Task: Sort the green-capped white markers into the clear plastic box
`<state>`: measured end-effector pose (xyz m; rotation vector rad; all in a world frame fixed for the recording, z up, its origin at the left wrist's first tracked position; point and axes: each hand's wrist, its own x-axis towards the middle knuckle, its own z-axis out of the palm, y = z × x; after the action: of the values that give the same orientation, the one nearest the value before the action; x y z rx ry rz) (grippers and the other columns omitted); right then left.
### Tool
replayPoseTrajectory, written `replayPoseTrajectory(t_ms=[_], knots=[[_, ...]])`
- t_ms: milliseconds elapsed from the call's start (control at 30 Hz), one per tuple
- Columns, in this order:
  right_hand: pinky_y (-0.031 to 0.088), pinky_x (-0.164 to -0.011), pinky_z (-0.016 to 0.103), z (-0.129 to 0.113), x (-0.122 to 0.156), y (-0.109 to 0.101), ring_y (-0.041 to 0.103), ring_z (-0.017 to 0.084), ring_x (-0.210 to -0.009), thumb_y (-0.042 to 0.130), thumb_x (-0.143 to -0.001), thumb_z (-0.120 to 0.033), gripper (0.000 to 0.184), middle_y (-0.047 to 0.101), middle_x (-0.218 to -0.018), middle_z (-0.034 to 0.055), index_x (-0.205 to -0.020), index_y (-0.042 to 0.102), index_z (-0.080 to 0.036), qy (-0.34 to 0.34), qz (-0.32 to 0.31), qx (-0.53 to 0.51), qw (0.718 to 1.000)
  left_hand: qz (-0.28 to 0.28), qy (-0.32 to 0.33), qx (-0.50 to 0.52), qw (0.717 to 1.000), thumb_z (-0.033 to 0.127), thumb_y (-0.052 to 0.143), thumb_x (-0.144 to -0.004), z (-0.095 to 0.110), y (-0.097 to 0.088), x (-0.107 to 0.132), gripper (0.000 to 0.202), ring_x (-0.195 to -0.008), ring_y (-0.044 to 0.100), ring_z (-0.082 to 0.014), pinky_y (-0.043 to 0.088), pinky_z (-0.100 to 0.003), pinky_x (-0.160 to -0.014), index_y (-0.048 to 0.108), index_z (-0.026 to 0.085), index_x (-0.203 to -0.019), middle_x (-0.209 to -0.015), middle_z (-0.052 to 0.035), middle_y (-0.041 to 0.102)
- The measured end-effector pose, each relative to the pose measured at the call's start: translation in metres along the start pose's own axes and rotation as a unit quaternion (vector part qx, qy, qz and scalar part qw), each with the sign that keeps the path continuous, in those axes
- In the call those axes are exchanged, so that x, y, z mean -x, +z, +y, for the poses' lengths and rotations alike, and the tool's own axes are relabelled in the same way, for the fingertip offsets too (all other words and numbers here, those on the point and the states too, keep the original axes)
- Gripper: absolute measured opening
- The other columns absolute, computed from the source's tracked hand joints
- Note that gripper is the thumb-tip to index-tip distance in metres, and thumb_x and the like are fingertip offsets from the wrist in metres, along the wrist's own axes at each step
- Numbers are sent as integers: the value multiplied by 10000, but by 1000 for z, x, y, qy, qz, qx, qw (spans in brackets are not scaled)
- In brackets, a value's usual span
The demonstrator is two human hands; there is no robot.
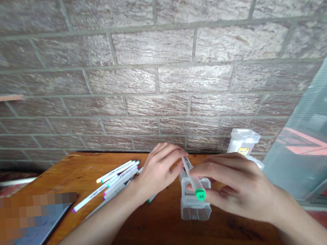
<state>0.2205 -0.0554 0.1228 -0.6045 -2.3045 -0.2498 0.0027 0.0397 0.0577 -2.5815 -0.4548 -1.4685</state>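
A white marker (196, 183) with a green end numbered 46 is held above a clear plastic case (196, 211). Fingers of my right hand (236, 181) pinch its barrel near the green end. At the far end, the fingertips of my left hand (162, 166) close around the marker's tip. The case lies on the table beneath the marker, partly covered by it and by my hands. Beside my left wrist, several loose white markers (119, 178) with coloured ends form a pile, some hidden under the forearm.
A translucent container (242, 140) with a yellow label stands at the back right, behind my right hand. The wooden table (160, 228) meets a brick wall (137, 79). A dark-edged device with a screen (38, 230) lies at the left, and a glass panel (303, 134) is at the right.
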Motion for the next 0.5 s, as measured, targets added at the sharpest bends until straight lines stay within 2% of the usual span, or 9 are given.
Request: replayPoseTrajectory(t_ms=[200,367,500], knots=[[501,-570,226,5,3,-3,664,116,-600,748,-895,-76,221,766,-803,-10,-1068,705,-207,52,50,-53,996,2,1,6,1000,168,674,-1042,3,-2,-2,75,-952,711,-214,528,-363,-879,686,200,-1108,-1045,-55,791],[503,-508,225,14,4,-13,672,128,-567,751,-917,-116,164,790,-801,3,-1026,735,-237,106,91,-50,989,15,-10,21,1000,196,679,-1061,4,-5,-4,72,-941,718,-207,523,-356,-870,687,207,-1132,-1013,-53,797],[553,-587,229,23,8,-23,727,143,-656,763,-900,-99,233,811,-873,8,-1077,765,-251,103,85,-62,989,50,-24,41,998,157,731,-1024,2,-8,-5,124,-930,715,-197,538,-349,-878,716,202,-1139,-1010,-53,795]])
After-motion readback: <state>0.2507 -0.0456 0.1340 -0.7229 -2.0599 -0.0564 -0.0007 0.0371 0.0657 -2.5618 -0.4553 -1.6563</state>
